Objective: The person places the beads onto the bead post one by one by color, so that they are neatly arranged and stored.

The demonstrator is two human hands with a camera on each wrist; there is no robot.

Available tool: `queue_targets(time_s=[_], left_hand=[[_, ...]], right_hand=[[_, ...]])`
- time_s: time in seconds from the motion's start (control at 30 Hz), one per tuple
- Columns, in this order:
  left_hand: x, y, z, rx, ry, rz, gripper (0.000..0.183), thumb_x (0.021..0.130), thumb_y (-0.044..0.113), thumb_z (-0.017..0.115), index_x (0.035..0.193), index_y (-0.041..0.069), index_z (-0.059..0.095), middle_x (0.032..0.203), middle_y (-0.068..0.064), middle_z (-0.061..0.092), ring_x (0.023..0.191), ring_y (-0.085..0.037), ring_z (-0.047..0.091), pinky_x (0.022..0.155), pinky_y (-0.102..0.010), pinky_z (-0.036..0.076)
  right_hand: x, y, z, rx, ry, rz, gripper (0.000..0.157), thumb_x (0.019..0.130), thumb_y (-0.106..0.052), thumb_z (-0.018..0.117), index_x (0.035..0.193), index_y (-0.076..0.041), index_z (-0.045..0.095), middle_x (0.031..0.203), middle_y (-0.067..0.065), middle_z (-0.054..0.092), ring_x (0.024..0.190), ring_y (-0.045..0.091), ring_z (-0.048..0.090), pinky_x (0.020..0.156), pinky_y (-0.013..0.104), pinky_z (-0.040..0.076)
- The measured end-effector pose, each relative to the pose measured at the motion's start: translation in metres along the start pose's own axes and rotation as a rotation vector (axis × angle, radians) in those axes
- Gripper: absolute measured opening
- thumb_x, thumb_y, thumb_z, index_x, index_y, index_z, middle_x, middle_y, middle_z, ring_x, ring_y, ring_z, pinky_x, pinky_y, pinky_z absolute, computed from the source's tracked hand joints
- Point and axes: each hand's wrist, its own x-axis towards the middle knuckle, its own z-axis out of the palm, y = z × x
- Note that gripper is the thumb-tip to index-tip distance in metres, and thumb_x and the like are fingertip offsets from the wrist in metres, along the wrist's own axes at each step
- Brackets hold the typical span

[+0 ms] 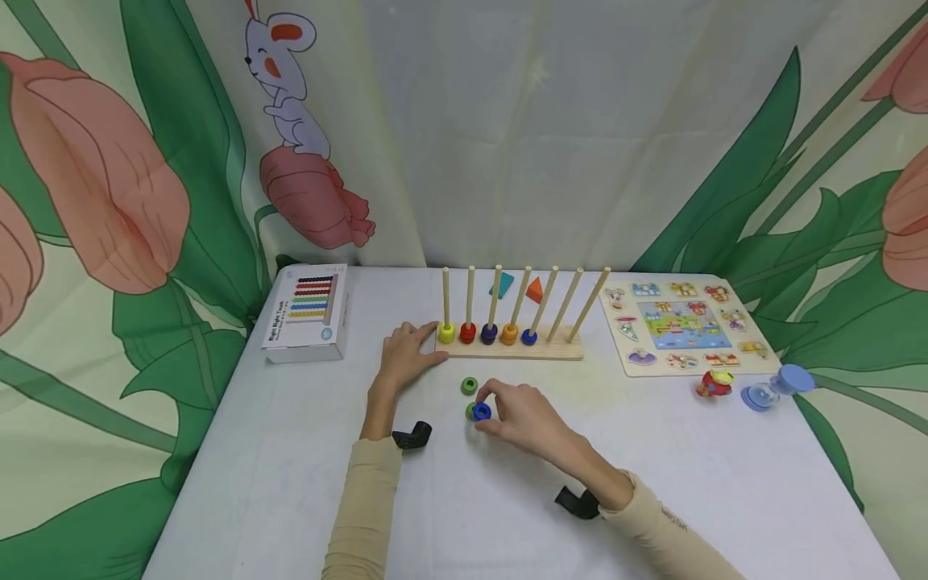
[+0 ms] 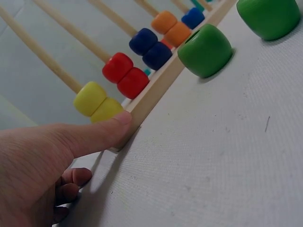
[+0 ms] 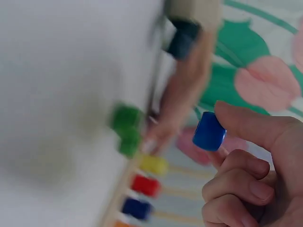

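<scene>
My right hand (image 1: 525, 415) pinches a blue bead (image 3: 209, 131) between thumb and forefinger, above the table. In the head view, that bead partly covers one green bead (image 2: 270, 16); a second green bead (image 1: 469, 386) lies closer to the wooden peg rack (image 1: 551, 351). At the rack's left end, my left hand (image 1: 406, 354) holds the base, its thumb (image 2: 102, 135) against the front edge. Pairs of yellow (image 2: 90, 98), red (image 2: 118, 67), dark blue (image 2: 143, 41) and orange beads (image 2: 164, 22) sit on pegs, then one blue bead (image 1: 529, 337). The two rightmost pegs are bare.
A white box (image 1: 304, 314) stands left of the rack. Teal (image 1: 505, 283) and orange pieces (image 1: 535, 290) lie behind it. To the right are a picture puzzle board (image 1: 616, 346), a small red figure (image 1: 714, 383) and a blue sand timer (image 1: 777, 387). A printed curtain hangs behind the table.
</scene>
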Motion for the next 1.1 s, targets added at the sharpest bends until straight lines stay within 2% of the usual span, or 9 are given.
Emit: queue_targets(time_s=[0.23, 0.4, 0.5, 0.6, 0.73, 0.87, 1.0, 1.1], left_hand=[[0.000, 0.001, -0.001, -0.028, 0.008, 0.002, 0.072, 0.080, 0.054, 0.069, 0.141, 0.023, 0.049, 0.095, -0.006, 0.047, 0.080, -0.022, 0.040, 0.073, -0.036, 0.029], [0.000, 0.002, -0.001, -0.029, 0.005, 0.002, 0.071, 0.080, 0.055, 0.068, 0.141, 0.024, 0.048, 0.095, -0.005, 0.047, 0.079, -0.021, 0.040, 0.073, -0.036, 0.029], [0.000, 0.001, -0.001, -0.033, 0.004, 0.004, 0.071, 0.080, 0.055, 0.068, 0.141, 0.024, 0.048, 0.095, -0.006, 0.047, 0.080, -0.021, 0.040, 0.074, -0.036, 0.030], [0.000, 0.001, 0.000, -0.030, 0.001, 0.005, 0.071, 0.080, 0.056, 0.067, 0.141, 0.024, 0.048, 0.096, -0.005, 0.047, 0.081, -0.021, 0.041, 0.074, -0.036, 0.030], [0.001, 0.001, 0.001, -0.020, -0.005, 0.009, 0.072, 0.080, 0.057, 0.067, 0.141, 0.024, 0.048, 0.097, -0.006, 0.047, 0.081, -0.021, 0.041, 0.075, -0.036, 0.030], [0.001, 0.000, 0.001, -0.015, -0.002, 0.009, 0.072, 0.080, 0.057, 0.067, 0.141, 0.024, 0.048, 0.096, -0.006, 0.047, 0.080, -0.021, 0.040, 0.073, -0.035, 0.030], [0.001, -0.001, 0.002, -0.018, -0.003, 0.006, 0.072, 0.080, 0.057, 0.067, 0.142, 0.025, 0.047, 0.096, -0.005, 0.047, 0.080, -0.021, 0.040, 0.073, -0.035, 0.029], [0.001, -0.001, 0.001, -0.022, -0.002, 0.005, 0.072, 0.080, 0.058, 0.066, 0.142, 0.025, 0.047, 0.097, -0.005, 0.047, 0.081, -0.021, 0.040, 0.074, -0.035, 0.029]], right_hand=[[0.014, -0.003, -0.071, -0.031, 0.194, 0.023, 0.034, 0.081, -0.031, 0.076, 0.107, -0.012, 0.064, 0.058, -0.005, 0.048, 0.048, 0.011, 0.043, 0.045, 0.027, 0.034], [0.026, -0.001, -0.123, -0.039, 0.330, 0.077, 0.038, 0.083, -0.031, 0.073, 0.111, -0.009, 0.061, 0.060, 0.001, 0.049, 0.048, 0.018, 0.042, 0.045, 0.031, 0.032], [0.034, 0.003, -0.147, -0.059, 0.402, 0.098, 0.039, 0.085, -0.032, 0.072, 0.114, -0.008, 0.060, 0.062, 0.004, 0.049, 0.049, 0.020, 0.043, 0.046, 0.033, 0.032], [0.041, 0.010, -0.161, -0.070, 0.453, 0.114, 0.040, 0.085, -0.033, 0.070, 0.114, -0.007, 0.060, 0.063, 0.005, 0.050, 0.051, 0.022, 0.044, 0.048, 0.035, 0.033], [0.049, 0.019, -0.167, -0.085, 0.460, 0.160, 0.039, 0.086, -0.034, 0.069, 0.112, -0.006, 0.061, 0.065, 0.007, 0.053, 0.054, 0.023, 0.046, 0.049, 0.035, 0.033], [0.054, 0.022, -0.162, -0.070, 0.454, 0.188, 0.041, 0.085, -0.035, 0.070, 0.112, -0.006, 0.061, 0.066, 0.007, 0.053, 0.055, 0.023, 0.046, 0.050, 0.035, 0.034], [0.050, 0.022, -0.147, 0.006, 0.526, 0.148, 0.042, 0.085, -0.035, 0.070, 0.115, -0.008, 0.058, 0.060, 0.006, 0.049, 0.049, 0.022, 0.043, 0.047, 0.035, 0.033], [0.043, 0.021, -0.124, 0.082, 0.568, 0.105, 0.039, 0.085, -0.031, 0.071, 0.114, -0.010, 0.056, 0.056, 0.005, 0.045, 0.045, 0.019, 0.040, 0.043, 0.033, 0.031]])
